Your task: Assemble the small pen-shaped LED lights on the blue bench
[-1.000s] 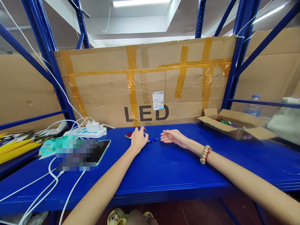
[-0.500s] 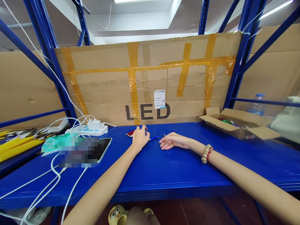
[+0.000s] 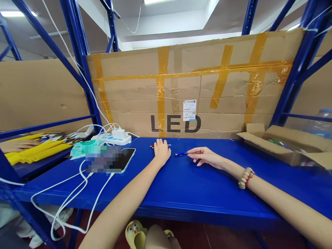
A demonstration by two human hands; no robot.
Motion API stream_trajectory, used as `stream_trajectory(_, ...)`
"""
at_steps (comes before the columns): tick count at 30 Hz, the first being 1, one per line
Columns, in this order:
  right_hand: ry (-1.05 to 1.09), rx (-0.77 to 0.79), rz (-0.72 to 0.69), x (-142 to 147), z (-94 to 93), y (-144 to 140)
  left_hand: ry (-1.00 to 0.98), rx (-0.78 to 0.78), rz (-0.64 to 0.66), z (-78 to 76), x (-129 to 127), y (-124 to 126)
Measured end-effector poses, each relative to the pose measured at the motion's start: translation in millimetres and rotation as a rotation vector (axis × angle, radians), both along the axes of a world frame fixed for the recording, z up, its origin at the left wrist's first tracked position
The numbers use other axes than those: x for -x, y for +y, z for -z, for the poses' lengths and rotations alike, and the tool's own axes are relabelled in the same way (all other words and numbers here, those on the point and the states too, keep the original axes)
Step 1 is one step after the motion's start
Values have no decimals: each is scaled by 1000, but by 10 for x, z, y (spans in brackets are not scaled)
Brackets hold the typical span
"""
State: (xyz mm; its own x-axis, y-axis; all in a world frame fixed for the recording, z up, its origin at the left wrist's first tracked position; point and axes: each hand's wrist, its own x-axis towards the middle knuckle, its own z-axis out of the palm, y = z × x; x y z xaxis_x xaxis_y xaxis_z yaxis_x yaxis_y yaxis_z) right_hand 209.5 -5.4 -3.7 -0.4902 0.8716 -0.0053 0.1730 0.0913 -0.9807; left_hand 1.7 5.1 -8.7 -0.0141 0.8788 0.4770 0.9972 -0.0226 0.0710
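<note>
My left hand (image 3: 162,152) lies palm down on the blue table, fingers stretched forward over a few red pens (image 3: 152,146). Ends of the pens stick out on both sides of the fingers; the rest is hidden under them. To the right, a blue pen (image 3: 181,154) lies nearly level on the tabletop. The fingertips of my right hand (image 3: 204,156) are closed at its right end, the thumb partly hidden below. A beaded bracelet (image 3: 246,178) circles my right wrist.
On the left are a phone (image 3: 127,160), white cables, a power strip (image 3: 114,139) and a green packet (image 3: 80,148). Another person's hand (image 3: 20,144) is by yellow items (image 3: 44,152). An open cardboard box (image 3: 275,150) stands right; a cardboard wall (image 3: 129,103) closes the back.
The view has turned left. My left hand has shifted onto the red pens beside it. My right hand has moved left to the blue pen and its fingers have closed at the pen's end.
</note>
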Motion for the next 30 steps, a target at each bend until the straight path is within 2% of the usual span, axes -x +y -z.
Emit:
stream_trajectory(3,55,-49,145,10,-28,-11,2,40,-64,34,41,18)
stream_trajectory(6,97,-84,262,7,-43,-2,-2,49,-62,40,59,25)
stream_trajectory(13,105,-153,428,-26,-42,44,9,44,-54,24,45,16)
stream_trajectory(25,97,-189,441,-22,-48,34,-2,48,-70,16,33,-14)
stream_trajectory(30,92,-205,427,-27,-27,66,-6,57,-36,4,42,-10)
